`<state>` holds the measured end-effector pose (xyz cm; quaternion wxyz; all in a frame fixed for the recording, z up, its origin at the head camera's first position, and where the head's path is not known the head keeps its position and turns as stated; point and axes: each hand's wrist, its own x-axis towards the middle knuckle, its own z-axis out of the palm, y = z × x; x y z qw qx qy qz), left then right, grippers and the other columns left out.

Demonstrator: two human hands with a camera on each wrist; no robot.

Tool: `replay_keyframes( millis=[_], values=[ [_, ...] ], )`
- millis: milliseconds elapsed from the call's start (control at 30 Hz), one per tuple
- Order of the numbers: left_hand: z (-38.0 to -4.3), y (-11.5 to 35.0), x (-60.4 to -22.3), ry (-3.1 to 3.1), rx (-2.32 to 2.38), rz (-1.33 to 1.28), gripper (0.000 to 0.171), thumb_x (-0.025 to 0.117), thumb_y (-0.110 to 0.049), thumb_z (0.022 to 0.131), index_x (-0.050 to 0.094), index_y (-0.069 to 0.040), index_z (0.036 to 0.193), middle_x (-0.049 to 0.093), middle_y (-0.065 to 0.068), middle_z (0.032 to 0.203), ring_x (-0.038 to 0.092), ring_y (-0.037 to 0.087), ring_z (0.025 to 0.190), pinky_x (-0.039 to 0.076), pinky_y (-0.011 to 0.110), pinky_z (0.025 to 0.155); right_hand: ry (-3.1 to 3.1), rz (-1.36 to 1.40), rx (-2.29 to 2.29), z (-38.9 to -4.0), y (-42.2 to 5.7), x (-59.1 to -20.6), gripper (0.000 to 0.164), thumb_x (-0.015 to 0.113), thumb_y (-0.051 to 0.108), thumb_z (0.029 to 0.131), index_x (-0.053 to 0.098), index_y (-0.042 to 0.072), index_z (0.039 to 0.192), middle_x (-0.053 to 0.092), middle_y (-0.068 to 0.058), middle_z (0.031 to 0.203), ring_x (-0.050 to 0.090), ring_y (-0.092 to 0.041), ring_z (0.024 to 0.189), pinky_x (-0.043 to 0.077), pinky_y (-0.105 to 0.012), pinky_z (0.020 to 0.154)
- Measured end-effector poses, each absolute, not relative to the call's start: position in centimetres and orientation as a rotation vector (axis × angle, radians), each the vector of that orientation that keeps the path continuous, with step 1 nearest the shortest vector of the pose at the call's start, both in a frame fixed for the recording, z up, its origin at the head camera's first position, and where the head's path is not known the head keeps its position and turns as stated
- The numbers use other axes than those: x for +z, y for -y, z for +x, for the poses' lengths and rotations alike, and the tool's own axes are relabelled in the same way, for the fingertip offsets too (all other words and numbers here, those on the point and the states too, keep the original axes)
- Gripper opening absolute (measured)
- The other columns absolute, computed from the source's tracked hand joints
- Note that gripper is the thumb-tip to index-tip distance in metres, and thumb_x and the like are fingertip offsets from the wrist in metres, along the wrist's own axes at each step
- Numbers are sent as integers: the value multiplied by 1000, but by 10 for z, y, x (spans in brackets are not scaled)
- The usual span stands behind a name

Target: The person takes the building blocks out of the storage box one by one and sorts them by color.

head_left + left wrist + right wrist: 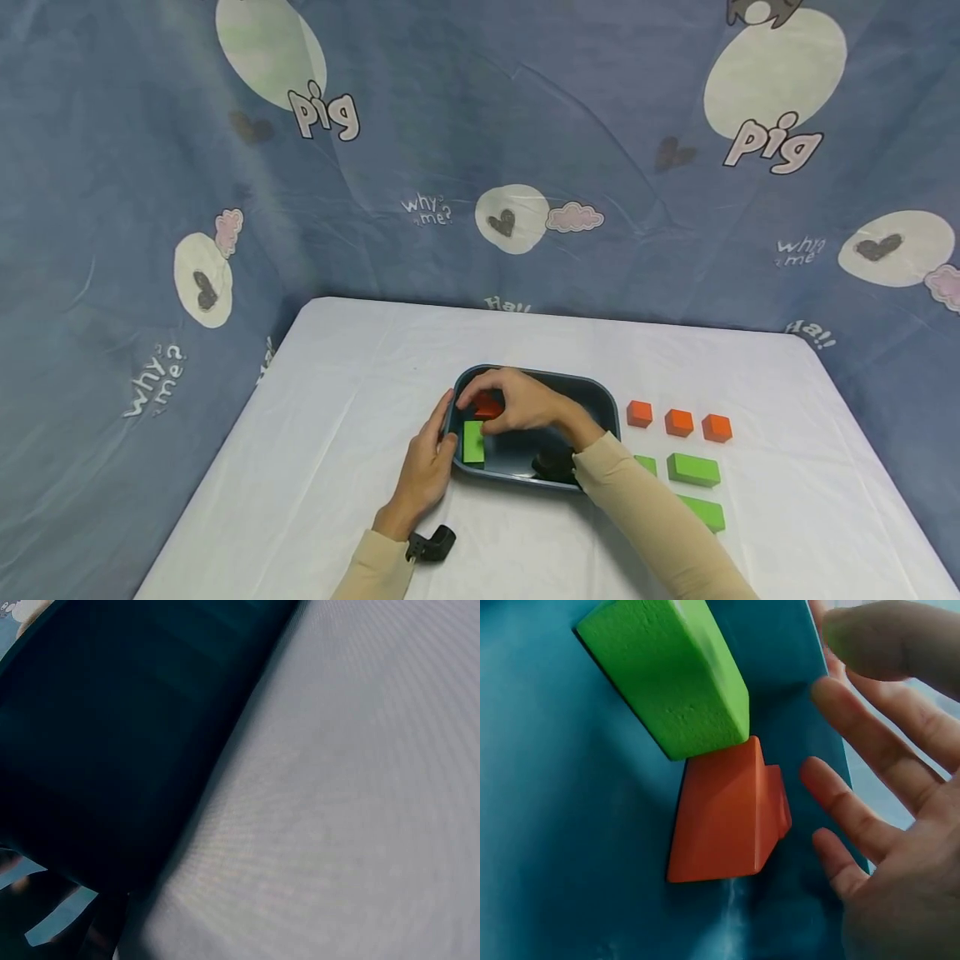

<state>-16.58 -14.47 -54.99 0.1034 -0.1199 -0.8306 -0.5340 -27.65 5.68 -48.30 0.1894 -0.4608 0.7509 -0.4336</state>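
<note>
A dark blue tray (525, 477) holds an upright-looking green block (473, 443) and a red-orange block (487, 407) at its left end. In the right wrist view, the green block (664, 682) touches the orange block (716, 814), and another orange piece (778, 799) shows partly behind it. My right hand (517, 400) reaches over these blocks inside the tray; its fingers (870, 735) are spread apart with nothing between them. Outside the tray's left wall, my left hand (426, 467) rests with extended fingers along the rim. The left wrist view shows the tray's dark side (135, 735).
Right of the tray lie orange cubes (679, 422) in a row, with several green blocks (693, 470) nearer me, partly behind my right sleeve (652, 508). A white cloth (352, 417) covers the table. A patterned blue curtain (420, 275) hangs behind.
</note>
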Motion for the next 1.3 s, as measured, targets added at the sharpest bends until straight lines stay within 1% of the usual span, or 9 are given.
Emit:
replay_keyframes(
  millis=[200,367,500,600,700,900,1000,1167,1300],
  values=[
    [-166,144,-550,2442,-1583,-363,66,49,0,98,32,-10,161,43,18,156,49,31,135,41,54,108,-2171,-1343,-1082,-275,-56,-485,45,83,4,77,74,13,120,64,4,125,53,-15,122,43,-37,107],
    [-167,144,-551,2443,-1582,-363,66,49,0,98,32,-10,161,42,18,156,48,30,137,40,53,109,-2180,-1355,-989,-276,-54,-489,48,84,3,76,74,14,121,64,4,128,46,-19,131,36,-41,113],
    [-167,144,-550,2440,-1580,-366,66,49,1,97,32,-9,161,43,18,156,47,30,138,39,53,110,-2173,-1346,-908,-275,-53,-491,50,85,0,74,75,15,121,64,3,132,40,-27,139,31,-50,116],
    [-167,144,-549,2441,-1585,-359,67,48,2,97,32,-8,160,43,18,156,46,29,138,37,52,111,-2192,-1359,-833,-274,-51,-492,52,85,-2,74,75,17,121,65,5,131,37,-28,141,28,-55,116],
    [-167,144,-548,2444,-1593,-352,66,49,3,97,32,-7,160,43,18,155,47,30,138,38,52,111,-2209,-1401,-780,-272,-49,-493,52,85,-4,73,76,18,119,67,8,127,38,-27,139,28,-56,114],
    [-165,144,-548,2456,-1587,-339,66,49,1,98,32,-9,161,46,21,152,56,33,129,44,54,105,-2216,-1427,-718,-272,-47,-496,50,84,-6,72,78,22,113,66,15,121,41,-20,131,31,-51,107],
    [-165,144,-548,2454,-1591,-337,65,50,0,98,32,-9,161,48,22,151,59,33,124,45,55,103,-2227,-1432,-695,-272,-46,-497,48,85,-5,72,79,23,111,66,17,119,42,-17,127,32,-47,103],
    [-166,145,-548,2432,-1602,-354,64,50,-1,99,33,-8,160,49,22,150,61,33,121,46,56,101,-2232,-1445,-665,-273,-45,-497,44,89,1,71,80,25,108,67,19,114,44,-13,120,33,-41,96],
    [-165,145,-548,2420,-1611,-367,59,50,-6,103,33,-6,160,48,22,151,60,34,122,45,56,102,-2228,-1434,-682,-273,-45,-495,43,90,4,72,80,26,107,67,20,112,45,-12,116,32,-40,95]
  ],
)
